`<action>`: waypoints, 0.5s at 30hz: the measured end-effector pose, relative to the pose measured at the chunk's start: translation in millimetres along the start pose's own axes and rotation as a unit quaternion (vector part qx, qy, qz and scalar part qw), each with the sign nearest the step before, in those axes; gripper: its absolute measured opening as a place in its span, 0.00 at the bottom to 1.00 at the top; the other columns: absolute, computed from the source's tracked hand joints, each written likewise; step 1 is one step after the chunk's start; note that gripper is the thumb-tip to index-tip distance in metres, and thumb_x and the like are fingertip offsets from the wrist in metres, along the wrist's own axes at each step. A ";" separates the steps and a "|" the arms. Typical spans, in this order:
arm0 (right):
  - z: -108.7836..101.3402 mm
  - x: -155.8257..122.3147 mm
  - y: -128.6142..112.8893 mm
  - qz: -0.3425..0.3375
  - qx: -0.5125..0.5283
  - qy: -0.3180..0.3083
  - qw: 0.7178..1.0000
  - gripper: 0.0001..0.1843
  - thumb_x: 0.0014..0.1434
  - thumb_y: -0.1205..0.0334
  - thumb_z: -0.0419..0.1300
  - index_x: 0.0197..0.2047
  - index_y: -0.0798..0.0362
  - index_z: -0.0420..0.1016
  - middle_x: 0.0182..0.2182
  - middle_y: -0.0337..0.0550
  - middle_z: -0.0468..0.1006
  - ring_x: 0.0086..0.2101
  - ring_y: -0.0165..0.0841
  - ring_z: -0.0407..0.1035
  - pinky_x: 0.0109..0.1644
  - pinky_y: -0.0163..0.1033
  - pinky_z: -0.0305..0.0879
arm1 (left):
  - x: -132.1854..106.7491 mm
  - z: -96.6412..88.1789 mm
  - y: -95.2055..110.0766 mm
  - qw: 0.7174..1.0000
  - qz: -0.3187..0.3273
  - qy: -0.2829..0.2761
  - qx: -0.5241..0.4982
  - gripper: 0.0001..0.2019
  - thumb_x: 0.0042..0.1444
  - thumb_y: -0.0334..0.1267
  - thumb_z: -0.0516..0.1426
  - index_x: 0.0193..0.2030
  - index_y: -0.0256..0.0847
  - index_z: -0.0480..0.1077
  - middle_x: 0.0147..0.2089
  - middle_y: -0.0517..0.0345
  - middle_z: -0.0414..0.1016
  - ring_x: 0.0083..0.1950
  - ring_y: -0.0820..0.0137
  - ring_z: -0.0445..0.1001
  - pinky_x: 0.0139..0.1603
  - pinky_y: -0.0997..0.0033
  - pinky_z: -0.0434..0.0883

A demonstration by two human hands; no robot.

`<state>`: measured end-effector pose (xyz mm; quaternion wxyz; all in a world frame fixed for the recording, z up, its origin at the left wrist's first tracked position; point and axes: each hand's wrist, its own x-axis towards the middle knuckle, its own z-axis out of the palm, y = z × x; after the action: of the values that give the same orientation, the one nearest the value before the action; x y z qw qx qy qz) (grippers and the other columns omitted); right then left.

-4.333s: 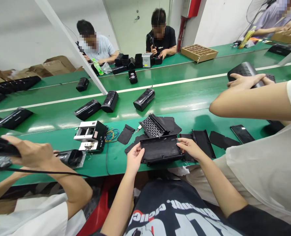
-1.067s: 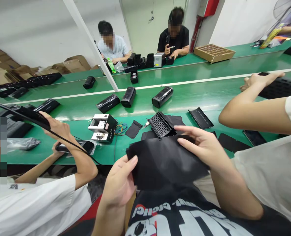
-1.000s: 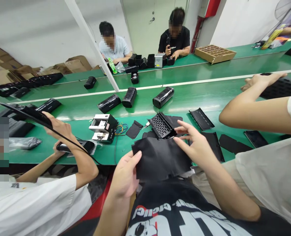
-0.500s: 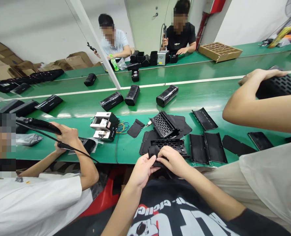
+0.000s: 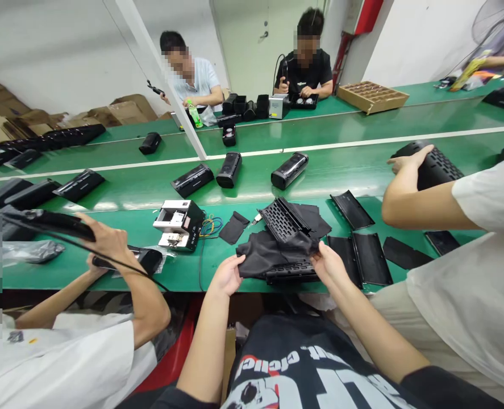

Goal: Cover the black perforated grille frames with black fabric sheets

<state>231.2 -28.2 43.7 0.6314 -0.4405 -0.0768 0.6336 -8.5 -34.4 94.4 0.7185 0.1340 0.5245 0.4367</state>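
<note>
Black cloth (image 5: 260, 257) on green workbench (image 5: 183, 278): left hand (image 5: 226, 275) and right hand (image 5: 330, 264) well apart, each gripping an edge; perforated plastic panel (image 5: 283, 221) touching behind.

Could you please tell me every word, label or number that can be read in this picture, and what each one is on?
Black T-shirt: white printed lettering, upside down and warped in this view, too unclear to quote.
White-and-black machine: small markings, too small to read.
Nothing else is legible.

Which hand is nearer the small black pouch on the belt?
Left. Your left hand is just below the black fabric pouch, at the edge of the black cloth; your right hand is farther off, to the pouch's right.
</note>
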 end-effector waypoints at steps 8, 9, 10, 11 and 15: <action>-24.6 30.0 -21.6 -0.048 0.046 0.078 0.995 0.05 0.53 0.63 0.54 0.29 0.54 0.69 0.26 0.38 0.76 0.29 0.26 0.70 0.38 0.33 0.67 | 79.8 -35.8 3.1 0.982 0.025 0.183 0.046 0.12 0.49 0.24 0.49 0.41 0.34 0.65 0.35 0.51 0.74 0.34 0.71 0.73 0.35 0.72 0.70; -23.3 29.4 -23.6 -0.050 0.048 0.078 0.995 0.06 0.53 0.63 0.54 0.29 0.55 0.69 0.26 0.39 0.76 0.30 0.26 0.70 0.39 0.33 0.67 | 85.9 -36.6 -0.4 0.977 0.021 0.204 0.063 0.13 0.49 0.23 0.47 0.42 0.33 0.64 0.37 0.49 0.73 0.36 0.70 0.73 0.36 0.72 0.70; -21.4 27.9 -25.0 -0.049 0.047 0.074 0.995 0.06 0.53 0.63 0.54 0.29 0.55 0.70 0.27 0.40 0.76 0.30 0.27 0.70 0.40 0.33 0.67 | 90.1 -36.6 -3.9 0.973 0.018 0.217 0.080 0.14 0.49 0.24 0.47 0.44 0.32 0.62 0.39 0.46 0.72 0.38 0.69 0.72 0.37 0.70 0.69; -19.2 25.8 -26.0 -0.044 0.043 0.066 0.996 0.06 0.53 0.63 0.54 0.30 0.56 0.70 0.27 0.40 0.76 0.31 0.27 0.71 0.40 0.34 0.67 | 92.3 -36.0 -6.8 0.969 0.015 0.227 0.098 0.15 0.49 0.24 0.47 0.46 0.31 0.61 0.41 0.43 0.71 0.40 0.66 0.72 0.37 0.68 0.69; -9.4 14.1 -24.6 -0.011 0.023 0.031 0.999 0.08 0.51 0.60 0.56 0.32 0.56 0.71 0.28 0.42 0.77 0.31 0.31 0.71 0.39 0.38 0.68 | 84.7 -29.5 -11.1 0.939 0.035 0.286 0.190 0.30 0.43 0.26 0.55 0.54 0.30 0.52 0.55 0.31 0.56 0.56 0.52 0.57 0.46 0.58 0.63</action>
<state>258.0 -15.5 47.7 0.6502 -0.4440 -0.0474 0.6146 -23.0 16.4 21.0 0.4835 0.1555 0.7759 0.3741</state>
